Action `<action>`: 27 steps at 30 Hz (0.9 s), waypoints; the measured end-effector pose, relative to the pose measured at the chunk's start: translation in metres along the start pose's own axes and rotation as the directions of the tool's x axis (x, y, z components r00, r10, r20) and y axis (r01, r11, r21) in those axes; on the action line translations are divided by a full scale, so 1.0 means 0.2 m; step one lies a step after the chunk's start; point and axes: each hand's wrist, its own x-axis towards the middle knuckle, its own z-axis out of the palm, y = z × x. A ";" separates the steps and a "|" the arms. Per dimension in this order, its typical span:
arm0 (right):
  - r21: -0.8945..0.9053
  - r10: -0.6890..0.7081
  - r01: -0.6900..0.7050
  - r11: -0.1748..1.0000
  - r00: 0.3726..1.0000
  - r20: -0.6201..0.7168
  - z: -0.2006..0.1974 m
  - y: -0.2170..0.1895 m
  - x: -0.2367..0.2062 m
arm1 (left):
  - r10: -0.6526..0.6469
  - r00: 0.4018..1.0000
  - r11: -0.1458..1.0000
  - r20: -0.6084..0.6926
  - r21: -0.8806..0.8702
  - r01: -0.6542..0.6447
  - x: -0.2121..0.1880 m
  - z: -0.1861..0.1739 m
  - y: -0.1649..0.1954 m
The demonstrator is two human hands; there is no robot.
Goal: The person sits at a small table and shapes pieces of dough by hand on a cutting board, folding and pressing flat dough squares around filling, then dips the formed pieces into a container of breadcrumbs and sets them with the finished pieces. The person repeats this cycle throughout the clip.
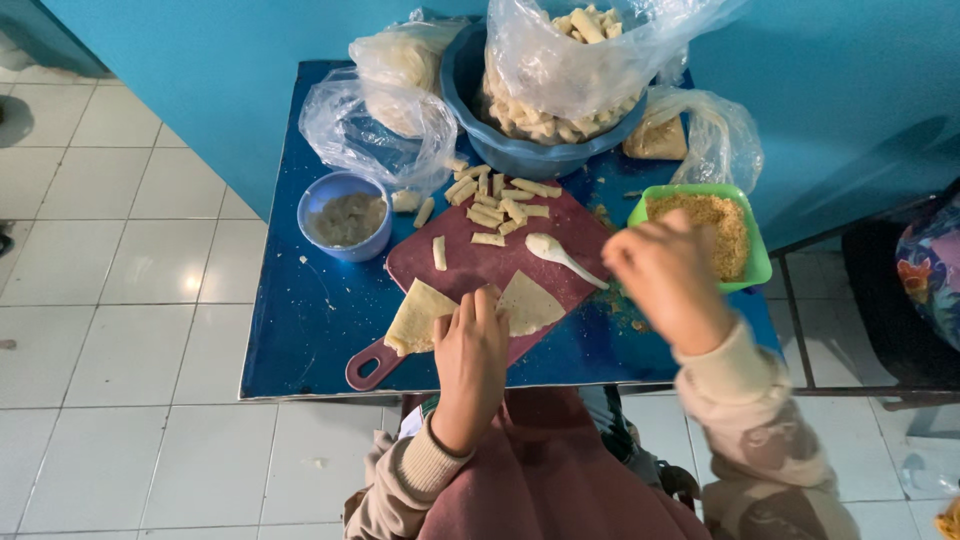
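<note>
Blue table [300, 340] carries clear plastic bags [385, 125], contents partly veiled. Left hand [470, 350] presses flat, fingers together, on the pale wrapper [430, 312] atop the maroon board [560, 225]. Right hand [665, 275] is blurred; its grip cannot be told.

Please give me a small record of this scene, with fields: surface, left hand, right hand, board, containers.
surface: small blue table against a blue wall, white tiled floor around
left hand: left hand rests flat on a thin dough sheet
right hand: right hand raised beside the green tray of crumbs; blurred, hold unclear
board: dark red cutting board with cut sticks and a white spoon
containers: small blue bowl of paste; big blue basin with bagged sticks
</note>
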 end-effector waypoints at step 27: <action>0.239 0.012 0.010 0.971 0.996 -0.088 0.23 -0.37 -0.15 | -0.062 0.993 0.996 0.098 0.077 0.055 -0.05 0.03 0.02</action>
